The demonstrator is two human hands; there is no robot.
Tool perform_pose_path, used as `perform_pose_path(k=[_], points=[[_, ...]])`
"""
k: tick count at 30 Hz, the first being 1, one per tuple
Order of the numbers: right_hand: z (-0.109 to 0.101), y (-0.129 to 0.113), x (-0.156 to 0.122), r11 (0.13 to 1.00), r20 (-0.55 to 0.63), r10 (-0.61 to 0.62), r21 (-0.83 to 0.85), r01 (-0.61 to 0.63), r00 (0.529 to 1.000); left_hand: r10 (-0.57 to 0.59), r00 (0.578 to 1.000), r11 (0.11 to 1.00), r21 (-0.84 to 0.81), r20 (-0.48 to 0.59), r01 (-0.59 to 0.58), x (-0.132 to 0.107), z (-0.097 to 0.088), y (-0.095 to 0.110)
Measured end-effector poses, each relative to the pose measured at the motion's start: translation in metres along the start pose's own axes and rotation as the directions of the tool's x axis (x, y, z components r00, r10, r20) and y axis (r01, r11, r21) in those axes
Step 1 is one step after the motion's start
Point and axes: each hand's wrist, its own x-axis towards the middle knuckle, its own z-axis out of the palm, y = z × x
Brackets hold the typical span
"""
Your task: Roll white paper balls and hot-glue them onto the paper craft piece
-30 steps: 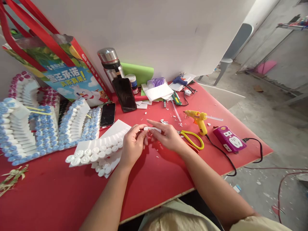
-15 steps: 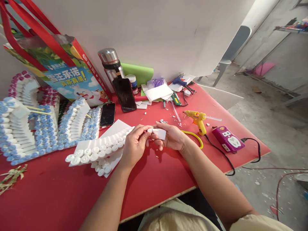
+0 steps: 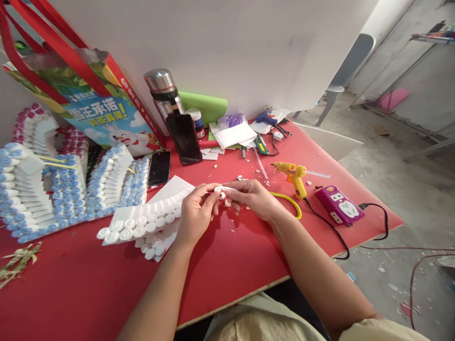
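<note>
Between my two hands is a small white strip, coiled into a roll (image 3: 218,189) at its left end. My left hand (image 3: 199,202) pinches the coiled end with thumb and forefinger. My right hand (image 3: 254,196) is closed on the strip's other end, fingertips close to the coil. Small white rolls show just under the fingers; whether they are held or on the table I cannot tell. Left of my left hand lies a white piece lined with rows of white rolls (image 3: 140,227), partly hidden by that hand.
On the red table (image 3: 227,265), blue-and-white rolled pieces (image 3: 67,189) stand left beside a shopping bag (image 3: 106,113). Phones (image 3: 184,139) and a steel flask (image 3: 159,87) are behind. A yellow glue gun (image 3: 293,176) and purple power socket (image 3: 339,204) lie right, with trailing cords.
My right hand has turned over and its fingers have closed on the strip. The strip's flat white end, broad before, now shows only as a thin edge. My left hand keeps its pinch.
</note>
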Motion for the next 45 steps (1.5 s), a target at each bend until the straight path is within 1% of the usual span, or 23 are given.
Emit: perform_pose_path(k=[3,4,6,8,9,10,11,14,16,19,21,23,26,28,30,32,34,36,39,42,45], points=[[0.004,0.006,0.000,0.987,-0.154,-0.057,-0.159,0.033,0.986,-0.041,0.999,0.998,-0.042,-0.018,0.040,0.000,0.001,-0.001],[0.007,0.008,0.000,0.973,-0.205,-0.101,-0.225,0.054,0.973,-0.050,0.998,0.997,-0.053,-0.029,0.048,-0.001,0.003,-0.001],[0.012,0.013,0.000,0.903,-0.282,-0.256,-0.411,0.125,0.925,-0.068,0.996,0.995,-0.078,-0.058,0.063,-0.001,0.006,0.000],[0.017,0.016,-0.001,0.783,-0.294,-0.433,-0.591,0.195,0.852,-0.081,0.993,0.992,-0.105,-0.085,0.072,-0.002,0.009,0.001],[0.018,0.018,-0.001,0.729,-0.280,-0.494,-0.649,0.217,0.823,-0.082,0.992,0.990,-0.119,-0.094,0.070,-0.002,0.010,0.001],[0.019,0.018,-0.001,0.692,-0.261,-0.530,-0.683,0.233,0.807,-0.079,0.992,0.989,-0.133,-0.101,0.065,-0.002,0.011,0.001],[0.018,0.019,-0.002,0.670,-0.237,-0.546,-0.699,0.250,0.803,-0.075,0.991,0.987,-0.149,-0.106,0.059,-0.002,0.011,0.000],[0.013,0.017,-0.003,0.645,-0.143,-0.546,-0.701,0.305,0.826,-0.071,0.992,0.980,-0.191,-0.101,0.050,-0.001,0.010,-0.003],[0.008,0.014,-0.003,0.648,-0.083,-0.519,-0.687,0.328,0.851,-0.076,0.994,0.979,-0.197,-0.078,0.059,0.000,0.008,-0.004],[0.004,0.011,-0.004,0.665,-0.033,-0.482,-0.665,0.341,0.876,-0.091,0.995,0.977,-0.195,-0.040,0.082,0.000,0.006,-0.004],[0.003,0.009,-0.005,0.666,-0.024,-0.479,-0.662,0.345,0.877,-0.075,0.997,0.981,-0.184,-0.027,0.069,0.000,0.005,-0.004],[0.003,0.009,-0.005,0.658,-0.020,-0.482,-0.668,0.348,0.876,-0.019,1.000,0.989,-0.147,-0.021,0.015,-0.001,0.005,-0.003],[0.005,0.013,-0.004,0.624,-0.018,-0.523,-0.689,0.368,0.852,0.048,0.998,0.993,-0.107,-0.035,-0.052,-0.002,0.007,-0.003],[0.006,0.016,-0.003,0.585,-0.020,-0.571,-0.712,0.390,0.821,0.034,0.997,0.991,-0.131,-0.063,-0.042,-0.002,0.009,-0.004],[0.006,0.019,-0.002,0.549,-0.008,-0.603,-0.729,0.408,0.798,-0.013,0.997,0.985,-0.171,-0.073,0.000,-0.002,0.011,-0.004],[0.004,0.018,-0.002,0.553,0.022,-0.586,-0.720,0.419,0.810,-0.058,0.996,0.977,-0.210,-0.072,0.041,-0.002,0.013,-0.005],[0.002,0.016,-0.003,0.591,0.055,-0.539,-0.686,0.424,0.840,-0.079,0.994,0.972,-0.225,-0.075,0.060,-0.002,0.014,-0.006],[0.002,0.012,-0.005,0.636,0.068,-0.500,-0.648,0.419,0.863,-0.074,0.994,0.973,-0.223,-0.083,0.054,-0.003,0.014,-0.007],[0.003,0.008,-0.012,0.670,0.018,-0.465,-0.646,0.365,0.885,-0.054,0.997,0.979,-0.197,-0.049,0.044,-0.004,0.016,-0.007],[0.006,0.010,-0.023,0.704,-0.081,-0.430,-0.654,0.277,0.899,-0.005,1.000,0.987,-0.163,0.030,0.009,-0.008,0.018,-0.004],[0.008,0.012,-0.035,0.747,-0.149,-0.399,-0.625,0.226,0.905,0.055,0.992,0.990,-0.136,0.114,-0.039,-0.014,0.020,0.003]])
